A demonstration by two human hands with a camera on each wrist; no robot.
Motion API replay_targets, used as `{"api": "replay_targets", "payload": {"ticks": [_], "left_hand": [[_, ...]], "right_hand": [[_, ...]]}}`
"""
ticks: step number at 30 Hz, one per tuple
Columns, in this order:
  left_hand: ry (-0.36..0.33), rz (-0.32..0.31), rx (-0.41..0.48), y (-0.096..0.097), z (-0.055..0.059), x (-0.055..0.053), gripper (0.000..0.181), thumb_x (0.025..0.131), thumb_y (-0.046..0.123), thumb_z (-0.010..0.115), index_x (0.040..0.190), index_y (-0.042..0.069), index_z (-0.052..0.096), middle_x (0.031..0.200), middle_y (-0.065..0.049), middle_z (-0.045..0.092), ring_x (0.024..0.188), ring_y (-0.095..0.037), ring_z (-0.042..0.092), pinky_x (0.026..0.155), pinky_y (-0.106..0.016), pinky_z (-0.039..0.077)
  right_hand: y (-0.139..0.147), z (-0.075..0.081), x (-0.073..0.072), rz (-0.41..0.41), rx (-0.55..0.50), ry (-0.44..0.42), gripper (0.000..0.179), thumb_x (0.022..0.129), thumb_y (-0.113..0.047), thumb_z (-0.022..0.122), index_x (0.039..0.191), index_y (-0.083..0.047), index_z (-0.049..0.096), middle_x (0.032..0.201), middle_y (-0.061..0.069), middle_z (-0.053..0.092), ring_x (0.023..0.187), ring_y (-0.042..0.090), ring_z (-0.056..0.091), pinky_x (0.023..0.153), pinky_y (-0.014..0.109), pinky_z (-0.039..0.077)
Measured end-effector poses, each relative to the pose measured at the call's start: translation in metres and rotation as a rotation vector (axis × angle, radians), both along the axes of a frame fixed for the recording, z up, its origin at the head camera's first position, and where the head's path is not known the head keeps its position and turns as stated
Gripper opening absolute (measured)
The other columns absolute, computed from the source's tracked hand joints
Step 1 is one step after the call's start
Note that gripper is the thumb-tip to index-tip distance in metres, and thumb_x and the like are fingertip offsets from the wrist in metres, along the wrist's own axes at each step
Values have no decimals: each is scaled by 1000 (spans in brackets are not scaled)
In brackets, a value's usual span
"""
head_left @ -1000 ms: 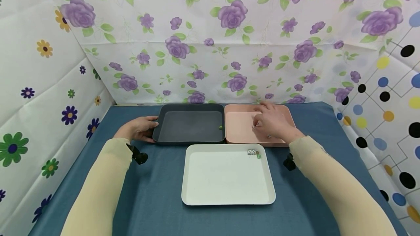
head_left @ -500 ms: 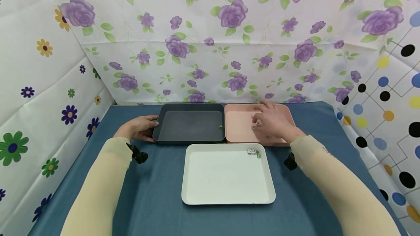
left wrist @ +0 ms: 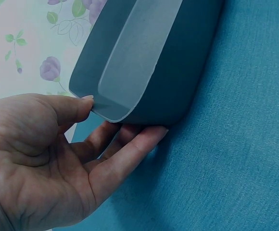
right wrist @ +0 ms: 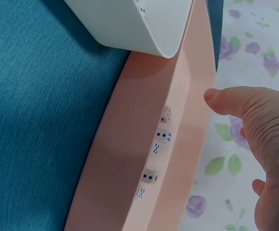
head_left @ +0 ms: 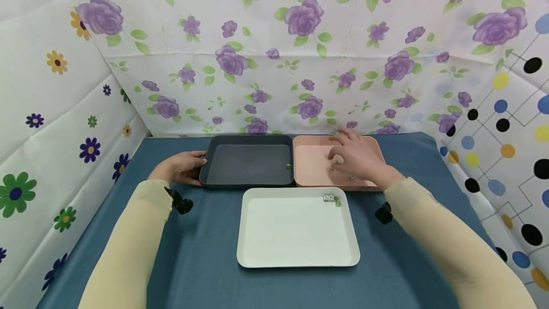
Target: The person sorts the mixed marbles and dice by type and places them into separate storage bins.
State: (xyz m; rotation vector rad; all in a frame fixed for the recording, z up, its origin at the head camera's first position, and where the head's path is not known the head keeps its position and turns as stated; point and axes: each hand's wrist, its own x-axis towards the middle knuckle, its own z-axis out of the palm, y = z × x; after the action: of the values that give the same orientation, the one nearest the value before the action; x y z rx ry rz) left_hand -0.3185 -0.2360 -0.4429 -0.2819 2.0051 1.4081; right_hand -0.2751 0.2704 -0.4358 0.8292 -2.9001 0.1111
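My left hand [head_left: 182, 167] grips the left end of the dark grey tray [head_left: 249, 163]. In the left wrist view the thumb [left wrist: 77, 107] lies at the rim and the other fingers press against the outer wall. My right hand [head_left: 358, 156] hovers over the pink tray [head_left: 310, 154], fingers loosely bent, holding nothing that I can see. Several white dice [right wrist: 163, 135] lie on the pink tray's floor near its front wall. In the right wrist view the thumb [right wrist: 221, 100] stands out apart from the dice; most of the other fingers are out of sight.
A white tray [head_left: 296, 232] stands in front, with two white dice [head_left: 328, 198] and small green and brownish pieces [head_left: 338, 202] in its far right corner. A tiny green piece [head_left: 289, 166] lies at the dark tray's right end. Patterned cloth walls surround the blue tabletop [head_left: 206, 261].
My right hand has risen slightly, its fingers spreading away from the dice beneath. My left hand has stayed on the dark tray, and the trays have not moved.
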Motion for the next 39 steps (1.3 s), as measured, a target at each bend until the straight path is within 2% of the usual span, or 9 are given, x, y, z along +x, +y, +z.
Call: {"api": "replay_targets", "payload": {"ticks": [9, 23, 32, 39], "left_hand": [[3, -3, 0, -1, -1, 0, 59, 114, 19, 38, 167, 23, 12, 153, -29, 40, 130, -43, 53, 89, -53, 57], [4, 2, -1, 0, -2, -1, 59, 114, 18, 37, 167, 22, 12, 155, -28, 37, 132, -43, 51, 89, -54, 57], [0, -8, 9, -1, -2, 0, 58, 114, 18, 37, 167, 21, 12, 156, -28, 37, 133, -43, 51, 90, -54, 57], [-4, -6, 5, -1, -2, -1, 59, 114, 18, 37, 167, 21, 12, 156, -28, 36, 132, -43, 51, 89, -54, 57]], "right_hand": [[0, 6, 13, 78, -53, 61, 14, 86, -26, 86, 97, -19, 81, 149, 18, 51, 148, 42, 25, 118, 63, 21], [5, 4, 25, 186, -92, 166, 12, 82, -22, 88, 91, -20, 80, 144, 17, 54, 142, 44, 34, 114, 63, 26], [-1, 6, 38, 188, -88, 124, 14, 83, -26, 87, 94, -22, 80, 147, 15, 53, 145, 42, 32, 107, 68, 36], [-8, 8, 47, 224, -101, 119, 12, 83, -24, 89, 90, -20, 79, 144, 17, 54, 146, 44, 29, 116, 64, 24]]}}
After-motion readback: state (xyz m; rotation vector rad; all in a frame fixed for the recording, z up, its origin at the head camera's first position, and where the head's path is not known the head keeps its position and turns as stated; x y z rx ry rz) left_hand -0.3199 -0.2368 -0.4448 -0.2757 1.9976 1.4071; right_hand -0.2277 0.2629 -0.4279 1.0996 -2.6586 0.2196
